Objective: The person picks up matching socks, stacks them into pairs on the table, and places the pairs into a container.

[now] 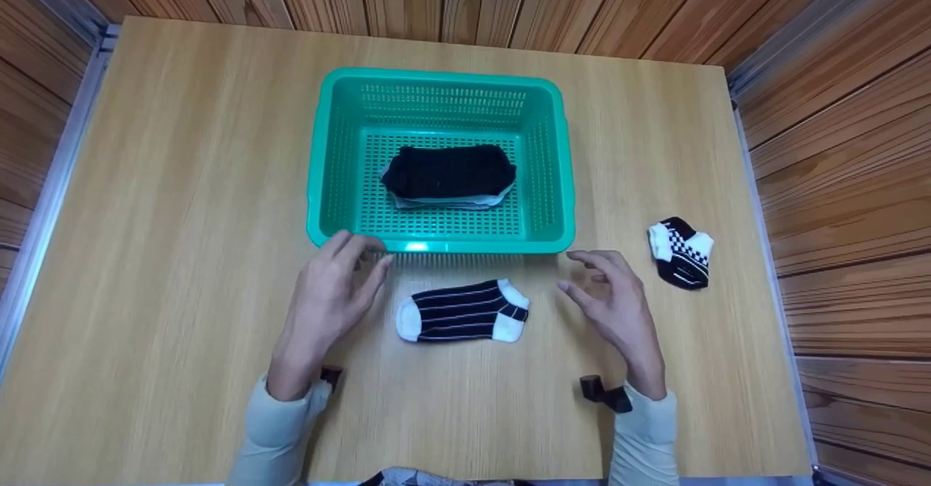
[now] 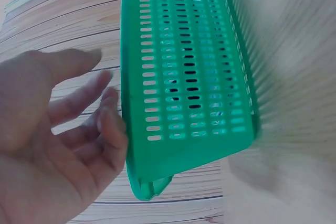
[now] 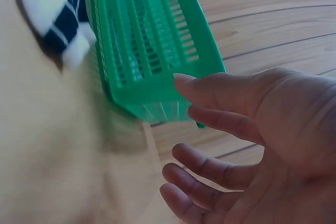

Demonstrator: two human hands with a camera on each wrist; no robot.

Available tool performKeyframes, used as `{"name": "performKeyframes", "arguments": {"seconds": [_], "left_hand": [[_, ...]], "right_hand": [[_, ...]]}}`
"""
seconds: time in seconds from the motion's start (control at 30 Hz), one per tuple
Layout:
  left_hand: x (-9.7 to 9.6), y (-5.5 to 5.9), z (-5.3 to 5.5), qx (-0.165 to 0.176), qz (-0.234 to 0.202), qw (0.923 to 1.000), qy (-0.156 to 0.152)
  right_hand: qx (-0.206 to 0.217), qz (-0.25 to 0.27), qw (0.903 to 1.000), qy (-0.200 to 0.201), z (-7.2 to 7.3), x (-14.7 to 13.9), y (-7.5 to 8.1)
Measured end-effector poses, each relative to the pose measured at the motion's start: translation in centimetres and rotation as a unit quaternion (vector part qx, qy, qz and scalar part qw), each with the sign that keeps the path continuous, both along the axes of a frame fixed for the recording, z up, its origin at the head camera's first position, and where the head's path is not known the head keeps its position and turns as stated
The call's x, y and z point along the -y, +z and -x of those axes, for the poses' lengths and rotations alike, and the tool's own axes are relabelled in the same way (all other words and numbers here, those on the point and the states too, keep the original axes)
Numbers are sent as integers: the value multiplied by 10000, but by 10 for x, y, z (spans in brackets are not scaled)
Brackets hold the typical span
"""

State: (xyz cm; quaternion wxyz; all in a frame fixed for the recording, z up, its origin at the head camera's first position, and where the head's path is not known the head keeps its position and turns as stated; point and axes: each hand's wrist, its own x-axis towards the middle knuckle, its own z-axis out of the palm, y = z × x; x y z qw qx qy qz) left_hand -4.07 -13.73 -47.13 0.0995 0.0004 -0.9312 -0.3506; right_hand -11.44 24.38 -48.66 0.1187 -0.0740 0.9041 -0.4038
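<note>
A green plastic basket with slotted walls stands on the table, holding a stack of folded socks with a black sock on top. At its front left rim is my left hand, fingers loosely bent and nothing held. The left wrist view shows those fingertips right beside the rim; whether they touch it I cannot tell. My right hand hovers by the front right corner, thumb and fingers apart, palm bare. Between the hands, a black striped sock with white toe and heel lies flat in front of the basket.
To the right on the wooden table lies a small bundle of checkered black-and-white socks. Wood-panelled walls border the table at the back and both sides. Dark camera straps sit at the wrists.
</note>
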Motion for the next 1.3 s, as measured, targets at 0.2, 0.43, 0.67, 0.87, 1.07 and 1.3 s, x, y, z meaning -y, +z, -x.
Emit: {"name": "performKeyframes", "arguments": {"seconds": [0.2, 0.43, 0.67, 0.87, 1.07, 1.3], "left_hand": [[10, 9, 16, -217, 83, 9996, 146], [23, 16, 33, -335, -555, 9976, 221], [38, 17, 55, -466, -659, 9960, 391], [46, 10, 80, -422, -551, 9957, 618], [53, -2, 98, -367, -369, 9959, 740], [58, -15, 112, 175, -333, 9960, 816]], "right_hand": [[-214, -193, 9985, -456, 9, -19, 6], [-788, -277, 9923, -917, 25, -43, 10], [-873, -698, 9854, -1283, 44, -62, 7], [-269, -1364, 9801, -1415, 60, -79, 0], [230, -1644, 9765, -1374, 70, -96, -12], [360, -1651, 9761, -1369, 72, -107, -26]]}}
